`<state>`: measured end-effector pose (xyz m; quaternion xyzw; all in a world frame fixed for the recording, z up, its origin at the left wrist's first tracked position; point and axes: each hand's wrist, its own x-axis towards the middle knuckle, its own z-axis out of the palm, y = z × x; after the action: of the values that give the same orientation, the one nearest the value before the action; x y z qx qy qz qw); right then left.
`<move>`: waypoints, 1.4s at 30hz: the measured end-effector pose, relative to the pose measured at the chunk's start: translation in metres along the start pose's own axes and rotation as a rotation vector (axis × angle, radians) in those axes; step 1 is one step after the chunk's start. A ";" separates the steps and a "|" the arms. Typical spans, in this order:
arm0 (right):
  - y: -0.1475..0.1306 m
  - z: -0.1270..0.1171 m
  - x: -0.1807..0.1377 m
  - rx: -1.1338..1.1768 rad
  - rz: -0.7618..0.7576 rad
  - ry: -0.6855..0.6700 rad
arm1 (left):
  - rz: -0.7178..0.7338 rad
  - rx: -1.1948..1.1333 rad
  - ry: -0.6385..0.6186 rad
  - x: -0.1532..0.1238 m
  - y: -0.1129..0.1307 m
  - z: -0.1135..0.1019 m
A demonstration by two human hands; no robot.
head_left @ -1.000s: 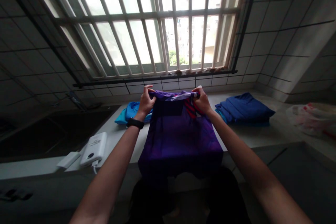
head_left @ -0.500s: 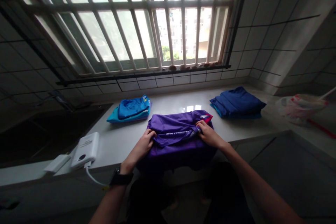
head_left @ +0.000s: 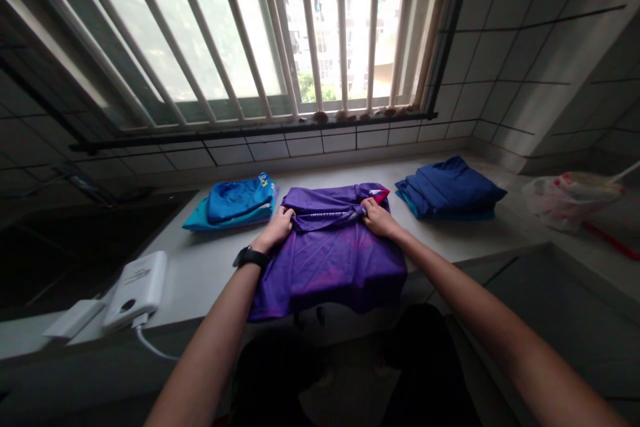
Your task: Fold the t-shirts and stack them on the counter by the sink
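At centre frame, the purple shirt (head_left: 335, 260) is drooping over the front edge of the surface (head_left: 207, 263), bare room showing at centre left and beside the navy folded pile (head_left: 453, 190) at right. The left hand (head_left: 281, 225) and right hand (head_left: 379, 217) are pinching its crumpled, folded-over band; white lettering (head_left: 325, 215) and a red-and-white corner (head_left: 381, 195) are showing.

A barred window (head_left: 230, 40) fills the far side, with a pale building (head_left: 325, 27) and some greenery (head_left: 313, 92) outside it. Bright daylight comes through, leaving the left and right edges dim. White tiled walls (head_left: 500, 53) with dark joint lines surround it. Below runs a pale countertop (head_left: 200, 280), with a dark sink (head_left: 90, 240) at left and shadowed cabinet fronts (head_left: 560, 300) at near right. The near floor (head_left: 350, 387) is dark.
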<state>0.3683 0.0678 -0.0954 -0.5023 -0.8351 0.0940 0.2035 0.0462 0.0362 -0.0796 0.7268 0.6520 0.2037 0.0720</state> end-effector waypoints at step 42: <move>-0.064 -0.015 -0.128 -0.315 0.261 -0.114 | 0.087 0.275 -0.095 -0.123 0.011 -0.011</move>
<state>0.3757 -0.0756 -0.0903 -0.6255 -0.7776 0.0162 0.0612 0.0437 -0.0868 -0.0906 0.7662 0.6375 0.0810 -0.0063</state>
